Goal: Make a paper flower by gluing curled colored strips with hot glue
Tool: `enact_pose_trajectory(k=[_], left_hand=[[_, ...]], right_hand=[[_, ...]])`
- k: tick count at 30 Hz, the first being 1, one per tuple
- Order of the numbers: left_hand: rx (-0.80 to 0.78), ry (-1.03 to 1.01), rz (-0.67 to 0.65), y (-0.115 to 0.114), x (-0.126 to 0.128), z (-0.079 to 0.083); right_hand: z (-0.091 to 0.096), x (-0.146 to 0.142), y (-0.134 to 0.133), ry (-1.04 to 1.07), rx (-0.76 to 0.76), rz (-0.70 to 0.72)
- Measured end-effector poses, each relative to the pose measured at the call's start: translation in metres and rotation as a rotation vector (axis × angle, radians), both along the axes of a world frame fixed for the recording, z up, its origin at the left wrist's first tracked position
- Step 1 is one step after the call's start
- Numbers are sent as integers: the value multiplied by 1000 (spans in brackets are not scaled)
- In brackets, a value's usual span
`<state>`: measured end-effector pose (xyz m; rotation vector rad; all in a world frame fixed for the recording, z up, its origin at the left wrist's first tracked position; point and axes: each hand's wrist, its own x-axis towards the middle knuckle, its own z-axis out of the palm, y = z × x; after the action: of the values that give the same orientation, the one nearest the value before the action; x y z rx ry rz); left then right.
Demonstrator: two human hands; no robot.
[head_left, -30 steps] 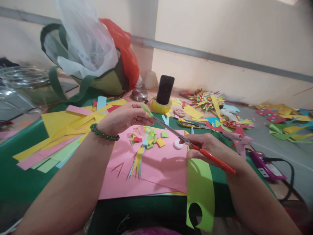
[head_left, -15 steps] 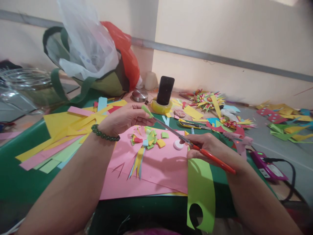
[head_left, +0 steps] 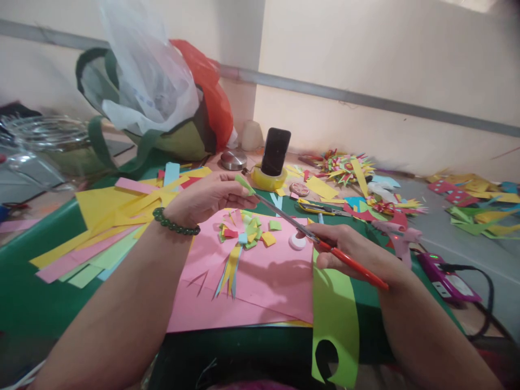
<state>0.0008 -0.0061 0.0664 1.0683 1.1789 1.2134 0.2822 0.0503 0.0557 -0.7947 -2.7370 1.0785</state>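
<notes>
My left hand (head_left: 217, 195), with a dark green bead bracelet (head_left: 176, 223) at the wrist, pinches a small green paper piece (head_left: 245, 184). My right hand (head_left: 339, 241) is closed around a pair of red-handled scissors (head_left: 353, 266). The grey blades point up and left, and their tip meets the green paper at my left fingertips. Below both hands, pink paper sheets (head_left: 268, 281) bear a cluster of small folded paper pieces (head_left: 249, 230) with yellow and blue strips fanning downward. Beneath my right hand lies a green sheet (head_left: 335, 309) with a round cut-out.
Colored paper strips (head_left: 109, 227) pile up on the left. A phone (head_left: 276, 151) leans in a yellow tape roll (head_left: 264, 179). Behind my right hand lie a box cutter (head_left: 323, 208), a pink glue gun (head_left: 400, 238) and a purple power strip (head_left: 449, 279). Bags (head_left: 162, 135) stand at back left.
The view has shifted very slightly. Both hands keep the same hold, with the scissors' tip still at the green paper piece.
</notes>
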Motion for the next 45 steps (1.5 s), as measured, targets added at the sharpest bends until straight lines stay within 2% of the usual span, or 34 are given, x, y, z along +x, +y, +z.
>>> enact_pose_trajectory(k=[7,14,22,33,40,45], left_hand=[[-5,-6,-7,0,-1,0],[0,-17,-5,0,-1,0],[-4,-19,-20,-1,-2,1],[13,-21,-26,-2,-2,1],[24,-32,9,-2,-3,0],[36,-60,70,0,-1,-1]], right_hand=[[1,0,0,-2,-16,3],[-3,-2,-1,65,-146,-43],[-4,-2,0,47,-164,-90],[-2,-2,-2,46,-132,-87],[3,0,0,7,23,0],[1,-1,-2,79,-17,-24]])
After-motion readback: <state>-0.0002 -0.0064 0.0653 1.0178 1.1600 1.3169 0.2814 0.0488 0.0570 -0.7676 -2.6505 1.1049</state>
